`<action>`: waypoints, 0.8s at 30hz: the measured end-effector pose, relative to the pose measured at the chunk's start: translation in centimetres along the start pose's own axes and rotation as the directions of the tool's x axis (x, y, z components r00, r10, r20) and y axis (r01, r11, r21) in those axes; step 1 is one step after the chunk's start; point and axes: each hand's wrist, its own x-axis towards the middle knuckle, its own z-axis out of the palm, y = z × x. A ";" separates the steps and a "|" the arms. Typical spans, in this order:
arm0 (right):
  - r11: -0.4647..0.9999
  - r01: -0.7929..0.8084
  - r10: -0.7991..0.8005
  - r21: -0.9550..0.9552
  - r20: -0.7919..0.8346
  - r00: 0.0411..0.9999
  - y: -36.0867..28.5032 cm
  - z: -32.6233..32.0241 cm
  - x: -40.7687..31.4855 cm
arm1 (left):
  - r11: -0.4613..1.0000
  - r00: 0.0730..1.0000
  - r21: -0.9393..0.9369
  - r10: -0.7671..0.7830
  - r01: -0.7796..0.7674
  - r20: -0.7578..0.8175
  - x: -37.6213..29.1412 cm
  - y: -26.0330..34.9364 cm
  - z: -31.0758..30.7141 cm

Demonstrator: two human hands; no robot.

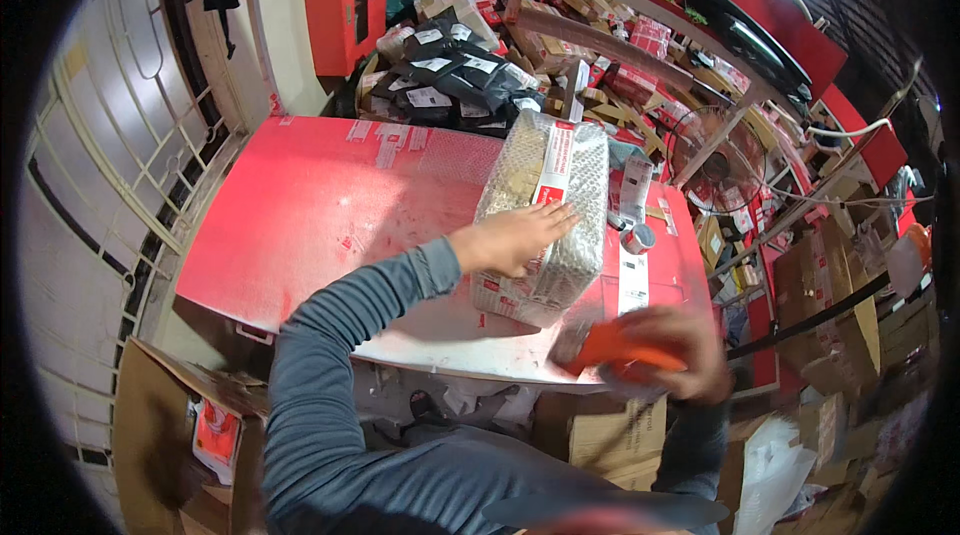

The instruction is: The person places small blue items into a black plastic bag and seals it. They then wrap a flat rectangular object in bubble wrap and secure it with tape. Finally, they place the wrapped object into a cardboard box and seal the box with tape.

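Observation:
A bubble-wrapped box (574, 261) stands on the red-topped table (300, 205), with a printed white and red tape strip (556, 152) along its top. My left hand (517, 241) lies flat across the box's upper face, palm down, holding nothing. Off the box's near right corner, my right hand (694, 355) grips an orange tape dispenser (626, 347). Both the dispenser and that hand are blurred, so the tape in it is hard to make out.
A tape roll (638, 239) and a strip of labels (636, 182) lie right of the box. Behind the table, black parcels (457, 77) are heaped. A fan (716, 166) stands at right; an open carton (150, 415) is low at left.

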 end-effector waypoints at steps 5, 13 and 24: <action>0.624 0.389 -0.611 -0.677 -0.112 0.784 -2.2 -3.7 13.8 | -0.092 0.828 -0.982 -0.554 -0.162 -0.085 0.8 -2.2 -6.0; 0.502 0.692 -0.711 -0.519 0.208 0.671 6.1 -5.2 27.5 | 0.342 0.407 -0.909 -0.814 -0.239 -0.413 -7.7 -14.7 -11.2; 0.842 0.372 -0.219 -0.390 0.383 0.897 16.7 -13.0 24.5 | 0.869 0.178 -0.489 -0.494 0.076 -0.851 0.7 -5.8 2.6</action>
